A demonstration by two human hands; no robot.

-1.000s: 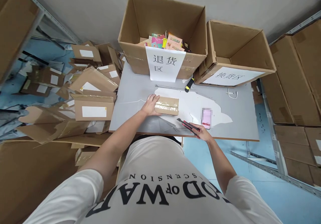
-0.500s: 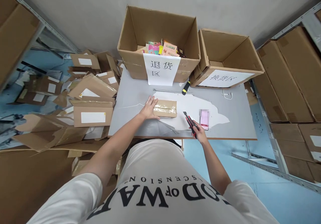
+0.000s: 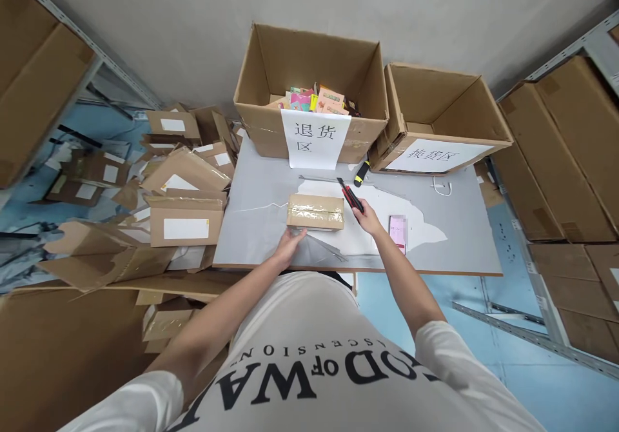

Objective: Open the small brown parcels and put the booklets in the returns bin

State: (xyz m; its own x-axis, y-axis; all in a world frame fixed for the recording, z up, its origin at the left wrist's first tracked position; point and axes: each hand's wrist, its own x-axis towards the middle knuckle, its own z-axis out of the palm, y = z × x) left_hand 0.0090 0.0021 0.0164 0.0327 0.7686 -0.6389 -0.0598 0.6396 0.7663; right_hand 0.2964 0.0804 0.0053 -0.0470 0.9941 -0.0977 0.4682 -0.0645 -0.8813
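Observation:
A small cardboard box (image 3: 316, 212), sealed with shiny clear tape along its top, is in front of me over a white sheet (image 3: 382, 207) on the grey table. My left hand (image 3: 290, 245) grips the box at its near left corner, thumb on the front side; the other fingers are partly hidden beneath. In my right hand (image 3: 368, 218) is a red and black utility knife (image 3: 352, 198), its tip pointing away and to the left, just past the box's right end and apart from it. A phone (image 3: 397, 232) with a pink screen lies right of that hand.
Two big open cartons with paper signs, one (image 3: 261, 138) holding colourful small packets and another (image 3: 447, 103), stand at the table's back. A yellow and black cutter (image 3: 361, 172) lies before them. Emptied boxes (image 3: 186, 209) pile up at the left; shelves with cartons (image 3: 536, 161) rise at the right.
My left hand has moved from the box's left end to its near left corner, and the box is tipped slightly. My right hand has carried the utility knife up and left towards the box.

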